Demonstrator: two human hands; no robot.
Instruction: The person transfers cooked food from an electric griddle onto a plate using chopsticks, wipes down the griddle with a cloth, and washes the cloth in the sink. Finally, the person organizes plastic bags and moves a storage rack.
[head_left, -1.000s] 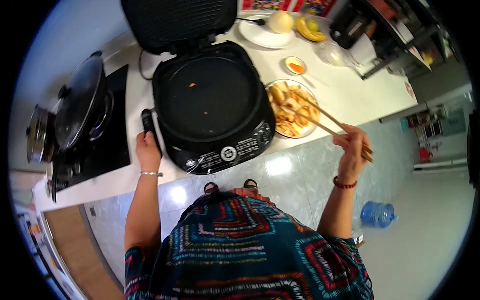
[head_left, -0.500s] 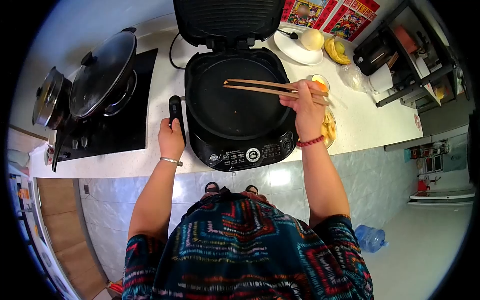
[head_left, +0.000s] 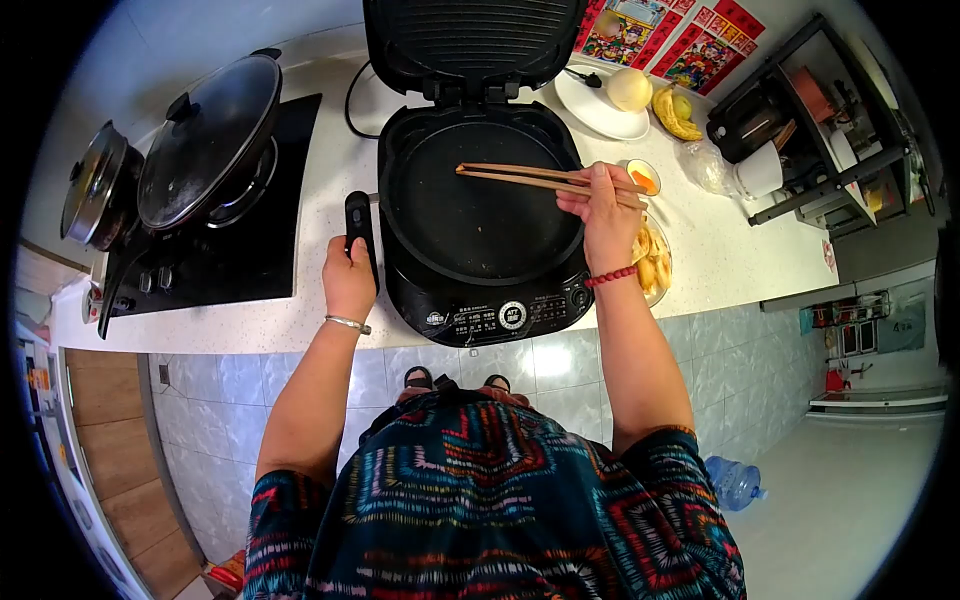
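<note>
Left hand (head_left: 349,280) gripping the black handle (head_left: 360,222), right hand (head_left: 608,220) gripping chopsticks (head_left: 525,178) over the open pan (head_left: 440,225) on the worktop (head_left: 750,240), a crumb (head_left: 479,229) inside, the right wrist (head_left: 607,258) partly hiding a plate (head_left: 655,299) of food (head_left: 656,265) near the small bowl (head_left: 640,166) holding something orange (head_left: 645,183)

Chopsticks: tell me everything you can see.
The chopsticks are a long, slim, straight brown pair that look wooden. The right hand holds them toward their back ends, which stick out past the hand. They point leftward across the black pan, with only a narrow gap between them and their tips nearly together. A small orange-brown bit shows at the tips. Whether the tips touch the pan can't be told from this view.
</note>
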